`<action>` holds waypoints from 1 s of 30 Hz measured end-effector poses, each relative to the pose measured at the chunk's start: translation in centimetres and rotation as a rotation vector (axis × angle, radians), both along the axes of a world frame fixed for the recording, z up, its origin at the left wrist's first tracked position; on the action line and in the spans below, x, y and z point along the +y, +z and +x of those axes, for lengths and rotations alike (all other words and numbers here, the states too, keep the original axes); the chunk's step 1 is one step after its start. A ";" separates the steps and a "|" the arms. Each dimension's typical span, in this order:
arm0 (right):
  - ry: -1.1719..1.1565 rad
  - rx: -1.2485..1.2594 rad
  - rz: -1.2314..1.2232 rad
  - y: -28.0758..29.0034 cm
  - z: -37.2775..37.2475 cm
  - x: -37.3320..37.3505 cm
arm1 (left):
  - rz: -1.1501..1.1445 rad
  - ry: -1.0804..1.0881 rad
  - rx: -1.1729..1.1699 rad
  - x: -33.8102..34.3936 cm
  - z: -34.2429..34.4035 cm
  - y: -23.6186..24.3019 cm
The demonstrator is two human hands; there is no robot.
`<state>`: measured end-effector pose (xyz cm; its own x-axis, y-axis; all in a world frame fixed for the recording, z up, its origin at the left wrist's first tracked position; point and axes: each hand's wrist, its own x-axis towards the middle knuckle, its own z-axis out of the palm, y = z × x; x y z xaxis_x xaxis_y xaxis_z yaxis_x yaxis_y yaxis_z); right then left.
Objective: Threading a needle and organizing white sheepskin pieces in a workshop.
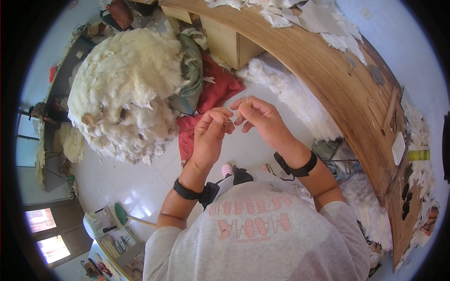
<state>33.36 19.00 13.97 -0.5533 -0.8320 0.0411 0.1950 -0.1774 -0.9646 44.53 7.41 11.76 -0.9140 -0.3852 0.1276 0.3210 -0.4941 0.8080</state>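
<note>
My left hand (212,131) is raised in front of my chest, its thumb and index finger pinched on a fine pale thread (230,121). My right hand (262,122) is just to the right, thumb pressed to index finger on the same thread, near a tiny thin piece that I cannot make out clearly. Red sacks (213,84) lie on the floor beyond my hands.
A large heap of white fluffy fibre (124,79) sits at upper left beside a green sack (190,61). A long curved wooden bench (323,70) runs along the right, with wooden boxes (222,44) and more fluff (290,89) beneath it. A green-headed fan or tool (121,213) stands at lower left.
</note>
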 end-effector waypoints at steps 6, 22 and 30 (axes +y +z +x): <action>0.053 -0.039 0.036 -0.1 0.8 0.2 | 0.098 -0.034 0.005 0.2 0.4 1.0; -0.077 0.230 0.062 -1.1 0.7 0.1 | -0.276 0.039 -0.117 0.2 0.7 0.6; -0.127 0.161 0.098 -1.1 0.3 -0.2 | -0.743 0.169 -0.362 0.5 0.4 2.0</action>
